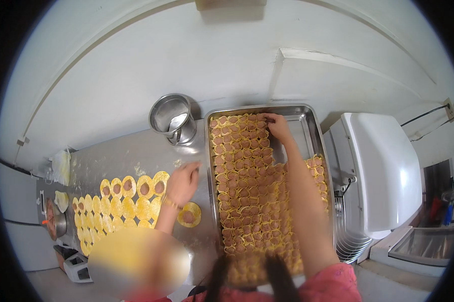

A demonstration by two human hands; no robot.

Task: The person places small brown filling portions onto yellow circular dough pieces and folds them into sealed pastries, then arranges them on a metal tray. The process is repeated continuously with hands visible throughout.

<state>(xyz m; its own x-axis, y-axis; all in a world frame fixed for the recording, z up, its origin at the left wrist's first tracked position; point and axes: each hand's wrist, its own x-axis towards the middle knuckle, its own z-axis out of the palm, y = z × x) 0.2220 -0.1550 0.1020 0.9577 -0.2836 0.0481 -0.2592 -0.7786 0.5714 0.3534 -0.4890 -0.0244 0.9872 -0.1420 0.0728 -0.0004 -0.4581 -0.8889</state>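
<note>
My right hand (279,129) reaches over a deep metal tray (210,166) to its far end. Its fingertips are pinched at an open-topped meat dumpling at the end of a row; the fingers partly cover it. Tight rows of such dumplings (244,178), yellow wrappers around brown meat, fill most of the tray. My left hand (183,182) hovers over the steel table between wrappers and tray, fingers curled together; whatever they hold, if anything, is hidden. Beside its wrist lies a round yellow wrapper with a meat dab (188,215).
Overlapping yellow wrappers (116,207) lie in rows at left, several topped with meat. A metal pot (172,120) stands near the wall. A bowl of reddish-brown filling (60,224) sits far left. Right of the tray is a white machine (383,171). A blurred patch covers the lower left.
</note>
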